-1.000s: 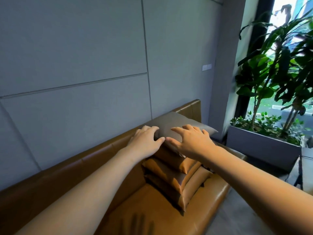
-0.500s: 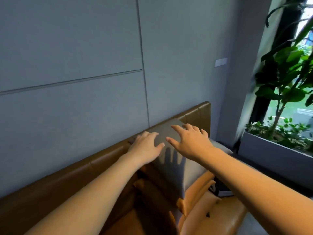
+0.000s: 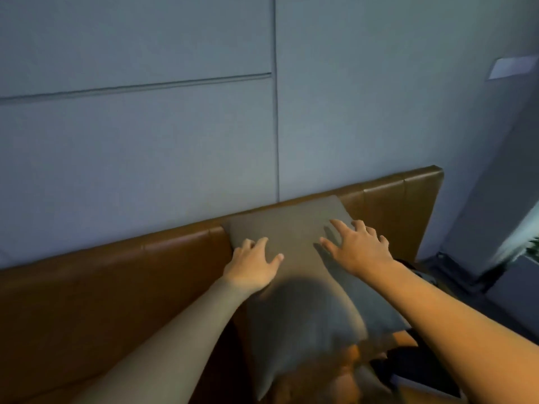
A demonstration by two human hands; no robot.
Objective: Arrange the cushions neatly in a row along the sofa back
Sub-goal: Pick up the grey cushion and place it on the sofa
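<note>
Since the earlier frame the grey cushion (image 3: pixel 294 258) is tipping up from the stack to lean on the sofa back (image 3: pixel 388 196) at frame centre. Both hands are pressing it flat, fingers spread, gripping nothing: left hand (image 3: pixel 252 265) at its left edge, right hand (image 3: pixel 360 247) right of centre. Orange cushions (image 3: pixel 350 360) are lying below.

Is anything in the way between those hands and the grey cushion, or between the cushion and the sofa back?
Nothing visible. The left hand and right hand lie flat, fingers spread, directly on the grey cushion, which leans straight against the brown sofa back, with nothing seen between them.
</note>
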